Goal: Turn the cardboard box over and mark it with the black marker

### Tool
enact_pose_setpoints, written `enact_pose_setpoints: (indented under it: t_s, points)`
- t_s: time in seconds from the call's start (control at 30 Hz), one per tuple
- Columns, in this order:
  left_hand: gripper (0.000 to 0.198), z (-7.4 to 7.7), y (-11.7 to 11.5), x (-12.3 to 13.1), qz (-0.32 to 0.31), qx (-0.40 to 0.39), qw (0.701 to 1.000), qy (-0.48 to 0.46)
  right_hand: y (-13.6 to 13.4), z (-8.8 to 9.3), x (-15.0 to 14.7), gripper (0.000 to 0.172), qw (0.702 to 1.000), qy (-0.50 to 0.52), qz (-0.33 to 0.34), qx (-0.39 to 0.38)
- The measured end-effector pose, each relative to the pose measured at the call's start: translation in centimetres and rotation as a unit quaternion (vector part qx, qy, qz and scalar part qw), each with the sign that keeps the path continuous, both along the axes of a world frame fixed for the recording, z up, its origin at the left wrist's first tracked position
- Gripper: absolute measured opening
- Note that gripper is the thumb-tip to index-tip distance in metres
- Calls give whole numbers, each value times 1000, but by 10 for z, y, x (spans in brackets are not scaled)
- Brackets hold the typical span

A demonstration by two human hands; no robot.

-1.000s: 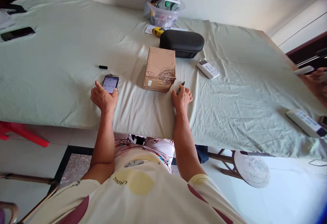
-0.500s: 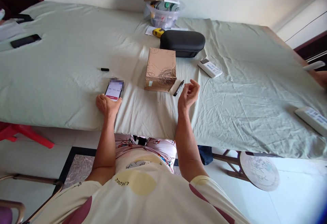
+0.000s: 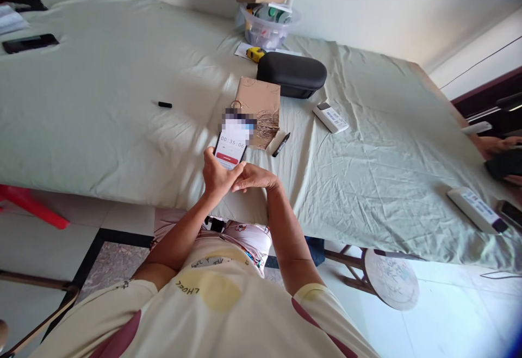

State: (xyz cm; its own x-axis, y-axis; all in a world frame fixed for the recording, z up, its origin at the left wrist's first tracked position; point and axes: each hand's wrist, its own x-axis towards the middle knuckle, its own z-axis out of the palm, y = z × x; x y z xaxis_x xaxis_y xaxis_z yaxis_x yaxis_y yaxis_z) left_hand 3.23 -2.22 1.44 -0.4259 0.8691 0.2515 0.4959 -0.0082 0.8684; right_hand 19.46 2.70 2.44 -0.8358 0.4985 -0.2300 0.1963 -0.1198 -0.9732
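A smartphone (image 3: pixel 230 143) with a timer reading on its lit screen is gripped by my left hand (image 3: pixel 219 176), fingers and thumb around its lower sides. Its upper part is blurred and covers part of a cardboard box (image 3: pixel 259 97) with black scribbles. My right hand (image 3: pixel 256 177) is beside the phone's lower end, touching or almost touching my left thumb. Its fingers reach leftward, loosely extended, and their tips are partly hidden; I see nothing held in them. An uncapped black marker (image 3: pixel 281 144) lies right of the box, and a black cap (image 3: pixel 165 104) lies to the left.
Behind the box are a black hard case (image 3: pixel 291 72), a yellow tape measure (image 3: pixel 256 54) and a plastic tub (image 3: pixel 267 29) of items. White devices (image 3: pixel 331 117) lie to the right. Another person's hand (image 3: pixel 495 144) shows at the right edge. A black phone (image 3: pixel 30 43) lies far left.
My left hand has brought the phone up and rightward, in front of the box. My right hand has moved left from beside the marker to my left hand. The view has shifted slightly.
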Motion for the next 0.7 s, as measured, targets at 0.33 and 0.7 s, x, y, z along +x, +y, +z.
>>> enact_pose_setpoints:
  t_s: [0.33, 0.7]
  points:
    - [80, -8, -1, 4, 6, -2, 1000, 10, 3, -11, -9, 24, 996, 7, -40, 77]
    - [73, 8, 35, -80, 111, -140, 977, 116, 5, -9, -5, 58, 985, 16, -141, 95]
